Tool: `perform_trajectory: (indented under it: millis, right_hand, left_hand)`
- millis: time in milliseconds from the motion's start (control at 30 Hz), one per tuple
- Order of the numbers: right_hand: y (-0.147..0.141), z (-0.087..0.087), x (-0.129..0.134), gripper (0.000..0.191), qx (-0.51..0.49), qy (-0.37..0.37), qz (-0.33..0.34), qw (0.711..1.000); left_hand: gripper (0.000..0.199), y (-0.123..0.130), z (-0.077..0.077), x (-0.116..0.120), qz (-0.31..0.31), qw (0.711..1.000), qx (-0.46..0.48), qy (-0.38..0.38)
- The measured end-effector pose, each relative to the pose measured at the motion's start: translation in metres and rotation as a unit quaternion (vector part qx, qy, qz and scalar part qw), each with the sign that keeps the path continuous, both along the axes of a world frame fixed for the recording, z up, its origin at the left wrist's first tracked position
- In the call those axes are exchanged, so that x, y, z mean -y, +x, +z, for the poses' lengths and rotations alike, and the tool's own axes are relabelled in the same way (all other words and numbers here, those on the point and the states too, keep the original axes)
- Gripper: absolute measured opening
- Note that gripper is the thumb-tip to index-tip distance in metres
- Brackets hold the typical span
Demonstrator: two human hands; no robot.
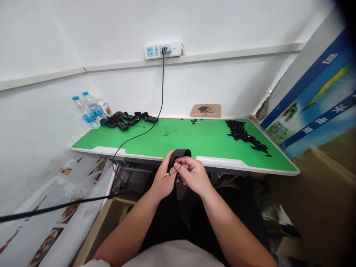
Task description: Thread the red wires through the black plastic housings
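Observation:
Just in front of the green table's near edge, my left hand [164, 181] is closed around the left side of a black rounded housing [182, 152]. Thin red and black wires come out of the housing, and a small white-tipped connector [167, 174] lies over my left hand. My right hand [193, 174] is at the housing's right side, with thumb and index finger pinched on the thin wires [178, 167]. The lower part of the housing is hidden by my hands.
On the green table [191, 138] lie black wired housings [119, 120] at left and a pile of small black parts [241, 133] at right. Water bottles [90, 113] stand at back left. Cardboard [207, 111] holds tiny parts. A black cable [139, 135] crosses from the power strip [155, 50].

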State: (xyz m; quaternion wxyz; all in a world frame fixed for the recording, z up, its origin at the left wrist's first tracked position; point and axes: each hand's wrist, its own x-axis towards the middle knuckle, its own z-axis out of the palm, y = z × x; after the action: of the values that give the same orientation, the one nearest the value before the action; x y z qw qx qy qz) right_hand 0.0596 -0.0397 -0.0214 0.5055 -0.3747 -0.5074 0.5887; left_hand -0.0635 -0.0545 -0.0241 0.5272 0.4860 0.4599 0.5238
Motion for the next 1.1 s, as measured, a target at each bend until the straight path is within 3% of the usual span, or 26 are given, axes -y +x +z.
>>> perform_trajectory:
  millis: [67, 133, 233, 333, 467, 567, 667, 833, 967, 1033, 1100]
  right_hand:
    - [-0.001, 0.001, -0.002, 0.033, 0.018, 0.014, 0.004, 1.000]
    - [-0.001, 0.000, -0.003, 0.031, 0.018, 0.029, -0.020, 0.999]
    - [-0.003, -0.007, -0.003, 0.031, -0.020, 0.017, -0.085, 0.996]
    - [-0.006, -0.013, -0.004, 0.033, -0.044, -0.019, -0.123, 0.991]
    - [-0.010, -0.008, -0.007, 0.033, 0.039, -0.007, -0.164, 0.986]
    - [-0.010, -0.004, -0.008, 0.027, 0.080, 0.039, -0.182, 0.979]
    - [-0.008, -0.006, -0.008, 0.019, 0.115, 0.147, -0.169, 0.968]
    - [-0.004, -0.013, -0.014, 0.023, 0.241, 0.348, -0.098, 0.901]
    - [0.006, -0.010, -0.019, 0.033, 0.281, 0.414, -0.005, 0.866]
    - [0.015, -0.008, -0.018, 0.034, 0.237, 0.433, -0.005, 0.869]
    - [0.023, -0.009, -0.014, 0.030, 0.162, 0.411, -0.084, 0.893]
  left_hand:
    - [0.059, 0.000, 0.001, -0.001, 0.023, 0.998, -0.051, 0.038]
    - [0.059, 0.000, 0.001, -0.002, 0.029, 0.997, -0.068, 0.029]
    - [0.062, 0.001, -0.002, -0.002, 0.008, 1.000, -0.010, -0.024]
    - [0.062, 0.002, -0.006, -0.001, 0.012, 0.999, 0.044, -0.026]
    - [0.060, 0.006, -0.007, -0.001, 0.048, 0.996, 0.062, -0.038]
    - [0.051, 0.009, -0.004, -0.003, 0.051, 0.992, 0.100, -0.059]
    - [0.041, 0.010, -0.006, -0.006, 0.061, 0.989, 0.121, -0.057]
    - [0.046, 0.008, -0.020, -0.010, 0.097, 0.989, 0.100, -0.052]
    - [0.053, 0.004, -0.021, -0.008, 0.022, 0.986, 0.140, -0.091]
    - [0.054, 0.001, -0.017, -0.005, -0.014, 0.981, 0.149, -0.126]
    - [0.050, -0.002, -0.013, -0.003, -0.034, 0.974, 0.163, -0.151]
